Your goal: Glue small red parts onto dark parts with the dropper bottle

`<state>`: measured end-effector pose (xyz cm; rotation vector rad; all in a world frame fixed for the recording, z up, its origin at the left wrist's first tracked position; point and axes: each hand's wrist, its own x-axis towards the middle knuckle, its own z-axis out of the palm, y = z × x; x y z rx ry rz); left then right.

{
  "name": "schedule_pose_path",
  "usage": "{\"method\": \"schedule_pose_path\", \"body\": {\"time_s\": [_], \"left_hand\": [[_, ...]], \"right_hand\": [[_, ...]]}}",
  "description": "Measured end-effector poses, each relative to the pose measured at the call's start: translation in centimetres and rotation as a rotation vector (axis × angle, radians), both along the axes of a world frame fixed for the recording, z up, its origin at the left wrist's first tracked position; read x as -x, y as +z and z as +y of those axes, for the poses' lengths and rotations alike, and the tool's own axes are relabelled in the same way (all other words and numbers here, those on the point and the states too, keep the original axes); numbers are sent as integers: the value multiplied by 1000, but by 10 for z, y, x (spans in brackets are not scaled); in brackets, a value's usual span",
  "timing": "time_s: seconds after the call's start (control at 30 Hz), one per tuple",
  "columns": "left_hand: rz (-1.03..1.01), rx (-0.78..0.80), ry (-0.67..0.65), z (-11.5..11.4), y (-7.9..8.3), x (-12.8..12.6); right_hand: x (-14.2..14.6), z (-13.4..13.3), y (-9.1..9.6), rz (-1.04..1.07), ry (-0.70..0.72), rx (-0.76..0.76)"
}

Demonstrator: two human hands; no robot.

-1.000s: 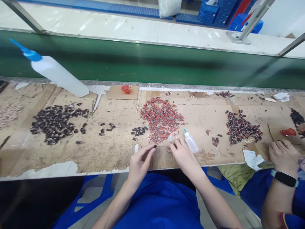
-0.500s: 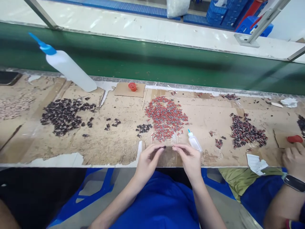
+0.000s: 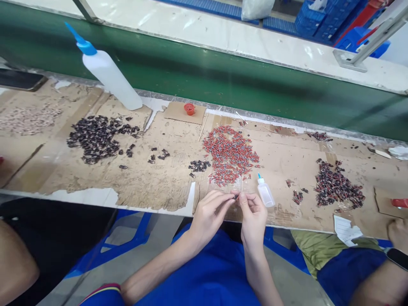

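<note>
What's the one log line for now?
left hand: pinches small dark part | right hand: close beside it | near: small bottle, red parts

Workshop: part heaps [image 3: 231, 154] on cardboard [image 3: 149, 182]

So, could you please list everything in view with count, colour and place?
Table: one, cardboard-brown, across the middle
Red-part pile: one, red and grey, centre
Small dark cluster: one, black, just left
Large dark pile: one, black, further left
Pale pile: one, pinkish, far left
Mixed pile: one, dark and red, right
Large bottle: one, white, blue nozzle, back left
Small bottle: one, clear, blue tip, right of centre
Cup: one, red, back centre
Flat object: one, black, left edge
Torn paper: one, white, front right
Crates: several, blue, background
Co-worker's hand: one, bare, right edge
Left grip: one, bare, front centre, pinching a dark piece
Right grip: one, bare, close beside it
</note>
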<state>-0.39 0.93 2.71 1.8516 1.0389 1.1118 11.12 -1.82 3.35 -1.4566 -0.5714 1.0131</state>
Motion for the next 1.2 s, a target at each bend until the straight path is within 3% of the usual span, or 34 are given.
{"method": "schedule_pose_path", "body": {"time_s": [0.17, 0.37, 0.73, 0.87, 1.03, 1.2], "left_hand": [[15, -72, -10, 0, 4, 0], [-21, -51, 0, -3, 7, -2], [31, -67, 11, -5, 18, 1], [108, -84, 39, -7, 21, 1], [123, 26, -36, -3, 26, 4], [120, 4, -80, 0, 29, 6]], "right_hand": [[2, -1, 2, -46, -13, -13], [8, -3, -4, -74, -102, -41], [18, -6, -6, 185, -211, -88], [9, -8, -6, 88, -89, -90], [-11, -13, 6, -283, 169, -162], [-25, -17, 19, -566, 341, -279]]}}
